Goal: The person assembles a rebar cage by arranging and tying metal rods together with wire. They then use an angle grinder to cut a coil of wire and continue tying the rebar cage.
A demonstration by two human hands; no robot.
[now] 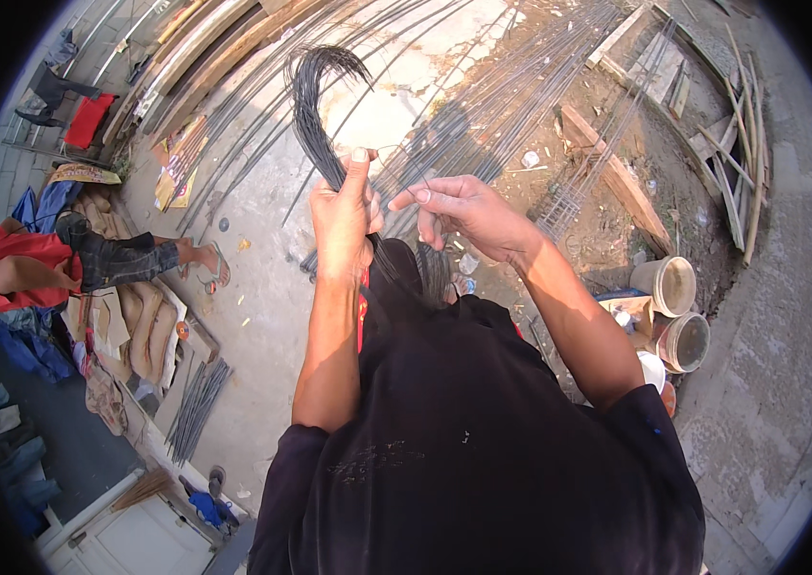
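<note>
My left hand [341, 216] is closed round a bundle of thin black wires [310, 120], with the thumb pointing up. The bundle's upper end bends over to the right like a tail, and its lower strands hang below my fist toward my lap. To the right, my right hand [478, 213] is apart from the bundle, thumb and index finger pinched together. A single thin wire strand [408, 146] curves from near my left thumb to these fingers; its exact end is hard to make out.
Long steel rods [483, 125] lie across the ground ahead. Timber beams [190, 72] are stacked at far left, and a plank [617, 177] lies right. Buckets [665, 286] stand by my right elbow. A person in red [37, 268] sits at left, near short rods [198, 407].
</note>
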